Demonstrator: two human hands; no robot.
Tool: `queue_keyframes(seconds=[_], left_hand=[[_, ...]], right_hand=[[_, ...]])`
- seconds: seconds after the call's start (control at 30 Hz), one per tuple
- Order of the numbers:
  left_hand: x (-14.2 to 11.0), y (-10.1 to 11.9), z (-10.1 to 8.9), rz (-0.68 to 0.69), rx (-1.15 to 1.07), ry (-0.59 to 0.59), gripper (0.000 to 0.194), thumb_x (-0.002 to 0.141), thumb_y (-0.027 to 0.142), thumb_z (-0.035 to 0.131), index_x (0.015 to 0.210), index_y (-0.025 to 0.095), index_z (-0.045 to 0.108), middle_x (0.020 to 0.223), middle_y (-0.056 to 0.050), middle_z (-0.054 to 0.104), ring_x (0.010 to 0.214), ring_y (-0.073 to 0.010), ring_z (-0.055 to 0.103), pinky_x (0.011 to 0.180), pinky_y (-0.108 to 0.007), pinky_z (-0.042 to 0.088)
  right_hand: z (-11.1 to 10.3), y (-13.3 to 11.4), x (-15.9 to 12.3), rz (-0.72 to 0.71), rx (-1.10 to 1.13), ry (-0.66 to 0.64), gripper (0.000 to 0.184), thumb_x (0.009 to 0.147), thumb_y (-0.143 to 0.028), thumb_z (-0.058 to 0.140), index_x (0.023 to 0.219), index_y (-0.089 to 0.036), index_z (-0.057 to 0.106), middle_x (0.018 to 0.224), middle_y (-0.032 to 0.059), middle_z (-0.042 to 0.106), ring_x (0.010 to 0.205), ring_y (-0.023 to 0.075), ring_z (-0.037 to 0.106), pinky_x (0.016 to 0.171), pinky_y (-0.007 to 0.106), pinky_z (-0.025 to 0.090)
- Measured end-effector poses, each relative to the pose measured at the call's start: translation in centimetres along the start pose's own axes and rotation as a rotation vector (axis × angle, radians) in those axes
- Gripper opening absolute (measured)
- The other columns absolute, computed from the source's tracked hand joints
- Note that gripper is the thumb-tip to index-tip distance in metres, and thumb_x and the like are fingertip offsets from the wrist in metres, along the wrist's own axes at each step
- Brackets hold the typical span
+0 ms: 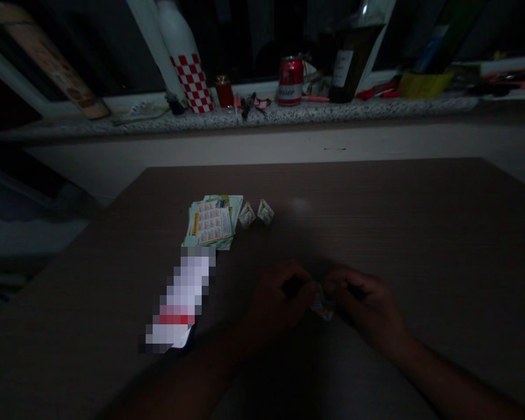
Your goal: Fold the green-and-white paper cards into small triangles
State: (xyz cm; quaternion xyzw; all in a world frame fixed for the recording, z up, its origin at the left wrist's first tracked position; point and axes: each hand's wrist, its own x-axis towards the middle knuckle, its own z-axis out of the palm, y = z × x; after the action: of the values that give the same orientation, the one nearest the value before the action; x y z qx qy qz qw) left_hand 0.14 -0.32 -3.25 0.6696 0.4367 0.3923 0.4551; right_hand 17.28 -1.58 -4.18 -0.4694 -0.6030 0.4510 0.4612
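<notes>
Both my hands meet over the dark wooden table, pinching a small piece of folded paper (pixel 322 304) between them. My left hand (pixel 284 294) is closed on its left side, thumb and fingers together. From the right, my right hand (pixel 363 297) grips the same paper with thumb and forefinger. Dim light hides the paper's print and exact shape. Beyond my left hand lie two small folded paper pieces, one on the left (pixel 247 216) and one on the right (pixel 265 212). Beside them is a stack of printed leaflets (pixel 210 223), green and white with rows of orange print.
A lit phone (pixel 181 300), its screen blurred out, lies left of my hands. On the granite windowsill (pixel 157 123) stand a checkered red-and-white bottle (pixel 192 81), a red can (pixel 290 80), a dark bottle (pixel 343 67), a small red jar (pixel 223 92) and a leaning tube (pixel 52 64).
</notes>
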Motion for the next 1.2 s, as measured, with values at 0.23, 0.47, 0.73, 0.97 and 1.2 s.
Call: queue_keyframes(seconds=[0.23,0.47,0.73,0.97,1.2], left_hand=[[0.1,0.2,-0.1,-0.035,-0.055,0.057,0.014,0.082,0.022,0.058,0.07,0.015,0.059,0.067,0.0,0.056,0.064,-0.0118,0.052,0.06,-0.023,0.039],[0.2,0.1,-0.3,-0.072,-0.119,0.117,0.014,0.081,0.022,0.058,0.069,0.014,0.058,0.065,0.002,0.051,0.061,-0.0099,0.045,0.056,-0.021,0.035],[0.2,0.2,-0.2,-0.061,-0.092,0.122,0.012,0.079,0.021,0.06,0.069,0.014,0.06,0.064,0.001,0.055,0.059,-0.0093,0.048,0.055,-0.02,0.036],[-0.1,0.2,0.4,0.019,-0.1,-0.003,0.011,0.072,0.017,0.066,0.063,0.013,0.062,0.063,-0.003,0.062,0.057,-0.0112,0.054,0.053,-0.021,0.039],[-1.0,-0.6,1.7,0.141,-0.117,-0.192,0.005,0.07,0.015,0.069,0.069,0.012,0.065,0.07,-0.004,0.065,0.062,-0.0115,0.058,0.057,-0.021,0.042]], right_hand=[[-0.1,0.6,0.0,0.132,0.077,0.097,0.021,0.082,-0.035,0.061,0.07,-0.018,0.065,0.059,-0.0006,0.056,0.053,0.0122,0.049,0.047,0.023,0.038],[-0.1,0.6,0.1,0.259,0.22,0.231,0.023,0.08,-0.04,0.066,0.074,-0.018,0.064,0.055,-0.003,0.053,0.049,0.009,0.045,0.043,0.019,0.033],[0.2,0.7,0.6,0.253,0.474,0.357,0.023,0.078,-0.043,0.069,0.082,-0.022,0.059,0.061,-0.004,0.058,0.048,0.0096,0.052,0.046,0.02,0.043],[0.5,0.6,0.6,0.228,0.467,0.464,0.027,0.078,-0.046,0.068,0.081,-0.023,0.055,0.06,-0.0056,0.054,0.049,0.009,0.051,0.045,0.019,0.044],[1.0,-0.2,0.3,0.148,0.248,0.502,0.028,0.083,-0.05,0.06,0.081,-0.023,0.051,0.053,-0.0064,0.048,0.042,0.0082,0.042,0.036,0.017,0.037]])
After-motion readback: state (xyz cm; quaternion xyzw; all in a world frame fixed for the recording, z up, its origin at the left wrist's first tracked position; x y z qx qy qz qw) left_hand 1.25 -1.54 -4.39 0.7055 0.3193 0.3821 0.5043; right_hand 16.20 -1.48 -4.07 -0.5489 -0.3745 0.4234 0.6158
